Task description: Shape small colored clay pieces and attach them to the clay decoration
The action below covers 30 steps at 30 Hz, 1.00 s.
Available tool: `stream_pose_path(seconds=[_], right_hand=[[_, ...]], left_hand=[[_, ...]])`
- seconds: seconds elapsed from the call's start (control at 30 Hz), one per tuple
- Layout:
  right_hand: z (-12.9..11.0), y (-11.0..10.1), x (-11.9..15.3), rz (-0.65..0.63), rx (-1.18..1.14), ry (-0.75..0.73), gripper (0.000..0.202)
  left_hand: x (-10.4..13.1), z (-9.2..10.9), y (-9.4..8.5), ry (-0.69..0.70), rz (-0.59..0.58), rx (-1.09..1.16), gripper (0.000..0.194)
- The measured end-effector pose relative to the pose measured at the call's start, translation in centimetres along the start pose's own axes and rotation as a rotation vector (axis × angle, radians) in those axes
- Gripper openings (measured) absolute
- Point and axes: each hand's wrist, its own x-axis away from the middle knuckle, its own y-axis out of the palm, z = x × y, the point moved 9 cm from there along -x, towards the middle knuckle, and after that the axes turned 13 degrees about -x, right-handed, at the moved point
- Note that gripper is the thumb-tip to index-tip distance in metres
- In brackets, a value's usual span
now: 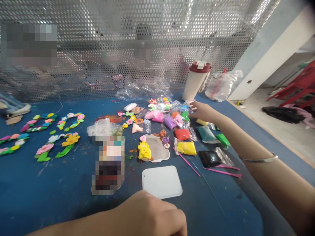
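From here I see, of the 2 hands, the right hand [202,110] nearer the green clay packet [185,115], which lies on the near side of the cup [194,83], slightly left, just beside those fingertips. Its long axis is unclear, and I can't tell whether they grasp anything. The left hand [152,213] looks curled, well nearer than the cup; its fingertips are hidden.

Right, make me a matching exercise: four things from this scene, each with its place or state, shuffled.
1. Left hand
2. Right hand
3. White board
4. Bangle

A. Around the right forearm
B. Lying flat on the blue table
C. Fingers curled, lowest in the picture
D. Close to the tumbler

Pairs: 1-C, 2-D, 3-B, 4-A
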Motion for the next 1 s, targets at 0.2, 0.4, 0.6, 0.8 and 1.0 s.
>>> stream_pose_path(seconds=[0.2,0.4,0.6,0.8,1.0], right_hand=[[0.5,0.3,-0.6,0.125,-0.134,0.006,0.031],[0.8,1.4,-1.1,0.201,-0.291,0.102,0.030],[0.9,-1.7,0.1,0.352,-0.470,0.169,0.055],[-7.7,-3.9,6.1,0.069,-0.817,-0.012,0.021],[-17.7,0.5,14.3,-0.662,-1.021,-0.167,0.029]], left_hand=[[0.1,-0.3,0.7,-0.011,-0.061,-0.046,0.020],[-0.3,-0.3,0.2,-0.023,-0.098,-0.093,0.021],[-0.8,-0.1,-1.7,-0.099,-0.228,-0.037,0.016],[0.6,-4.3,-4.9,-0.571,0.042,0.073,0.027],[0.8,-4.9,-4.7,-0.626,0.058,0.337,0.047]])
